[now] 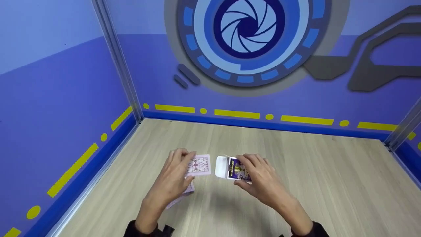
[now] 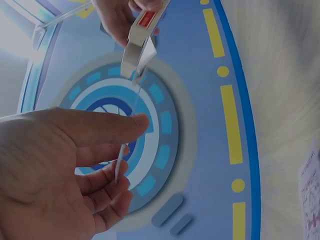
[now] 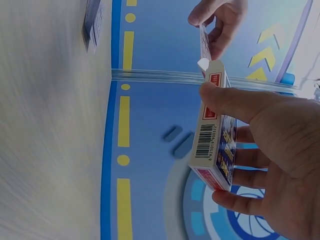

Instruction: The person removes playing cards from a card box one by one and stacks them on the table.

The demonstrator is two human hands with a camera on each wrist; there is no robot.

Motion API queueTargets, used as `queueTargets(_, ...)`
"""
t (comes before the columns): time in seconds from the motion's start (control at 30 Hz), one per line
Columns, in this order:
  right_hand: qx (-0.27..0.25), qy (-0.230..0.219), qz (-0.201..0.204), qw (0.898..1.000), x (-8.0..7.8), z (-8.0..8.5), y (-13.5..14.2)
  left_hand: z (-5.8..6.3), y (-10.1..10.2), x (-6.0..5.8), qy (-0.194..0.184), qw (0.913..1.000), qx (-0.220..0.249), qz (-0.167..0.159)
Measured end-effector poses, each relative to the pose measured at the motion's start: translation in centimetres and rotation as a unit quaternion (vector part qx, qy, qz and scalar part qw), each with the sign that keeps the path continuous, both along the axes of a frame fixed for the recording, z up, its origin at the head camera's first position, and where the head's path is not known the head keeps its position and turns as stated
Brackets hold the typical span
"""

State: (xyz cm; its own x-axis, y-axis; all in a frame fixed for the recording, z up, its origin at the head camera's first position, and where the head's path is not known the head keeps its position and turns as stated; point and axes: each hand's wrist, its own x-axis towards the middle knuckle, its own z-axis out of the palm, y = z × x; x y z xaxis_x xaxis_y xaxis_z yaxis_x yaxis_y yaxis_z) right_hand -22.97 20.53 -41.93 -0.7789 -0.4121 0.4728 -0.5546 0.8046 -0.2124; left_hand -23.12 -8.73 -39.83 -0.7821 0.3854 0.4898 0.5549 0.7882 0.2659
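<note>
Between thumb and fingers, my left hand pinches a playing card with a pink-bordered, patterned back. It appears thin and edge-on in the left wrist view. My right hand grips a card box, its thumb on the narrow barcoded side and its fingers on the dark printed face. The box's white end flap stands open and points at the card, with a small gap between them in the head view. Below my left hand, a pile of similar cards lies on the table, partly hidden by that hand.
The wood-grain table is enclosed by a printed blue back wall and a blue left side wall. A metal corner post joins those two walls. Another post stands at the right.
</note>
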Motion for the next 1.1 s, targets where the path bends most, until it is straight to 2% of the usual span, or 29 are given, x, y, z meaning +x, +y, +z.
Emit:
queueTargets(0.17, -0.012, 0.010, -0.008, 1.000, 0.0, 0.2, 0.3, 0.3, -1.4, -0.2, -0.005, 0.9997, 0.013, 0.021)
queueTargets(0.27, -0.017, 0.013, -0.013, 1.000, -0.1, 0.3, 0.4, 0.3, -2.3, -0.4, -0.030, 0.9986, 0.025, 0.037)
queueTargets(0.4, -0.019, 0.018, -0.014, 1.000, -0.2, 0.4, 0.5, -0.1, -3.1, -0.8, -0.097, 0.9924, 0.037, 0.066)
queueTargets(0.57, -0.019, 0.027, -0.008, 0.999, -0.2, 0.4, 0.6, -1.0, -3.6, -1.4, -0.194, 0.9749, 0.035, 0.104)
queueTargets(0.67, -0.020, 0.026, -0.008, 0.999, -0.2, 0.3, 0.6, -1.5, -3.8, -1.7, -0.230, 0.9655, 0.022, 0.121)
queueTargets(0.93, -0.017, 0.016, -0.015, 1.000, 0.0, 0.3, 0.6, -2.7, -4.0, -2.4, -0.282, 0.9506, -0.010, 0.129)
queueTargets(1.1, -0.017, 0.009, -0.015, 1.000, 0.1, 0.4, 0.5, -3.3, -4.1, -2.6, -0.294, 0.9491, -0.024, 0.109)
